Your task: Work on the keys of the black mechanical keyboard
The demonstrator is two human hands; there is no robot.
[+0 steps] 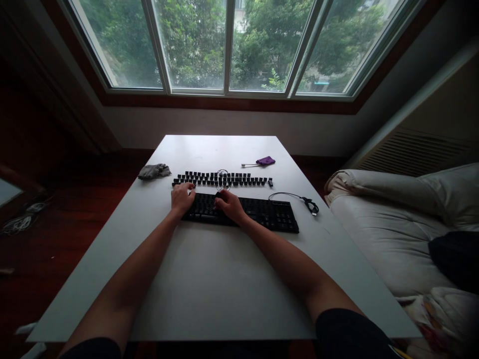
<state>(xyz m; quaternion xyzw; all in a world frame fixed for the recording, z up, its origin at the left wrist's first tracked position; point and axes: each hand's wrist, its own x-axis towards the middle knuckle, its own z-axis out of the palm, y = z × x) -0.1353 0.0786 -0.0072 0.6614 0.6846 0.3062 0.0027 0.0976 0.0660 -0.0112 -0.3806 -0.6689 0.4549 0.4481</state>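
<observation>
A black keyboard [262,212] lies on the white table, slightly slanted. My left hand [182,198] grips its left end, with bent fingers reaching past the back corner. Over the keyboard's middle, my right hand [230,205] is closed in a pinch. Something small and dark shows at those fingertips, too unclear to name. Loose black keycaps [243,180] stand in rows just behind the keyboard. Thin wire loops [223,172] show among them, near my right fingers. Part of the keyboard's left half is hidden under my hands.
A crumpled grey cloth [154,171] lies at the table's left edge. Toward the back right are a purple cloth [265,160] and a thin stick [248,165]. A coiled USB cable [310,205] rests right of the keyboard. A pale sofa [377,234] borders the white table [209,284].
</observation>
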